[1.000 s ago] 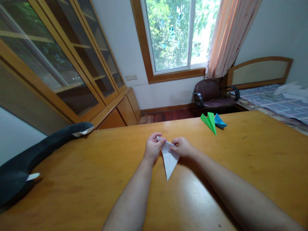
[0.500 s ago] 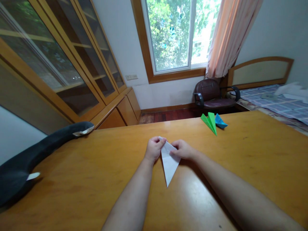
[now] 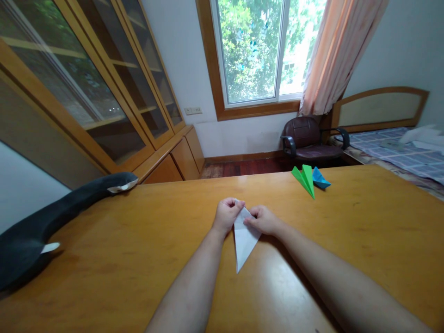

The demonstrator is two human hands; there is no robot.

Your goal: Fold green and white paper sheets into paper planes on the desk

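Observation:
A white folded sheet of paper (image 3: 244, 243) is held between my two hands, its long point directed toward me. My left hand (image 3: 227, 214) pinches its upper left corner, thumb on top. On the right edge, my right hand (image 3: 263, 220) grips the paper with the thumb on its face and the other fingers curled behind. The fingers under the sheet are hidden. Both hands are just above or on the wooden table (image 3: 138, 259); whether the paper touches the surface I cannot tell.
A green paper plane (image 3: 307, 180) and a blue paper boat (image 3: 320, 178) lie near the table's far edge. On the left is a dark, long curved object with white parts (image 3: 69, 208). Beyond the table stand a brown armchair (image 3: 308, 138), a bed (image 3: 398, 148) and a glass-door cabinet (image 3: 114, 92).
The paper's lower tip has swung slightly to the left, and my left thumb has shifted a little over the top corner. The whole view has moved slightly.

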